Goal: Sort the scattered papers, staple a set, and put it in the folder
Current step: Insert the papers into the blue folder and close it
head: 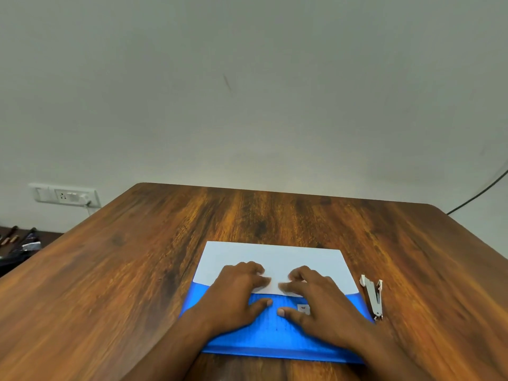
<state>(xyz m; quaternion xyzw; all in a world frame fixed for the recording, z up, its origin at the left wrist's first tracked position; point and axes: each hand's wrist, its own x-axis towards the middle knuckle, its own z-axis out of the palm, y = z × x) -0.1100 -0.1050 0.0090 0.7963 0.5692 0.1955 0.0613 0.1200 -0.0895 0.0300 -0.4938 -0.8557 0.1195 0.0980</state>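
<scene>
We see the blue folder (270, 339) lying nearest on the wooden surface (137, 270). Both thumbs rest on it. The left hand (236, 291) and right hand (316, 298) lie close side by side, fingers bent and pressing the white papers (275, 257), which stick out of the folder toward 12 o'clock. A stapler (373, 295) lies at 3 o'clock, just beside the folder.
</scene>
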